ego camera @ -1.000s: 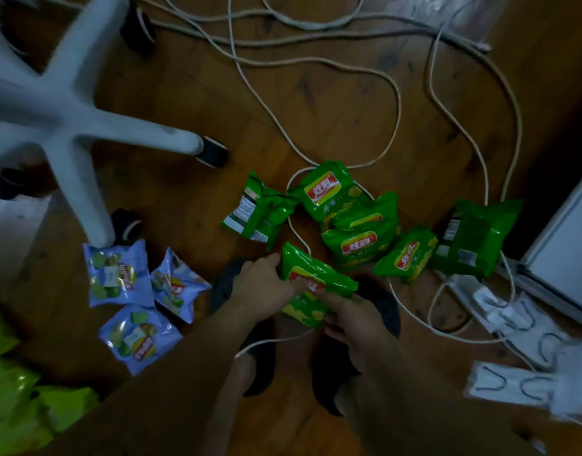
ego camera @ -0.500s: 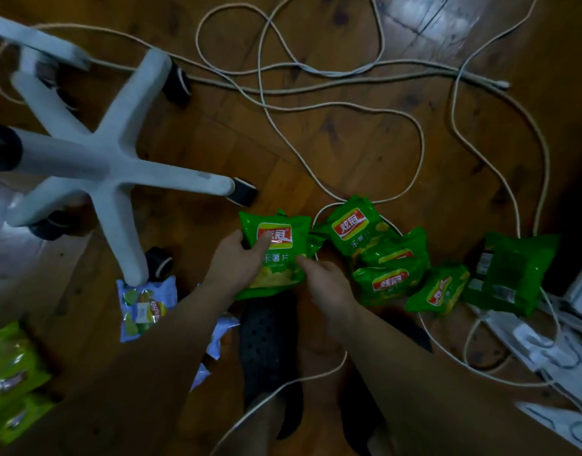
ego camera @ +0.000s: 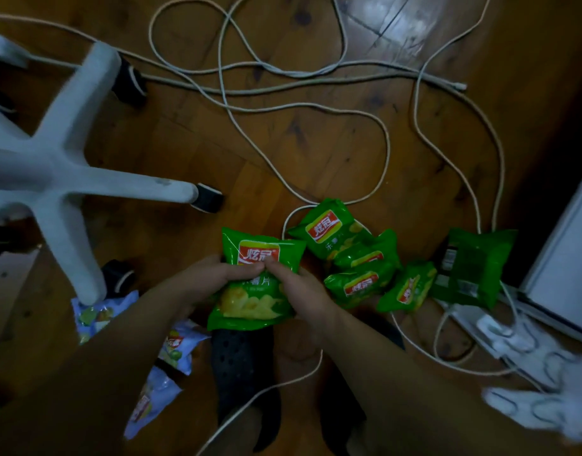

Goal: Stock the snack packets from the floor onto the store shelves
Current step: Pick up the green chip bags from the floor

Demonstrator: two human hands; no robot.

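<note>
A green chip packet (ego camera: 256, 304) with a red logo is held face up above the floor in both hands. My left hand (ego camera: 214, 274) grips its left edge, thumb on the front. My right hand (ego camera: 296, 284) pinches its middle and right side. Several more green chip packets (ego camera: 355, 258) lie in a cluster on the wooden floor to the right, one (ego camera: 470, 268) turned back side up. Light blue snack packets (ego camera: 95, 315) lie at lower left, partly hidden by my left arm.
A white five-star chair base (ego camera: 52, 169) with black castors stands at left. White cables (ego camera: 316, 110) loop across the floor behind the packets. White power strips (ego camera: 513, 337) and a white cabinet edge (ego camera: 566, 258) are at right. Dark slippers (ego camera: 243, 366) are under my arms.
The held packet has turned from edge-on to face up and risen toward me. The view has shifted, so the chair base and cables show more fully.
</note>
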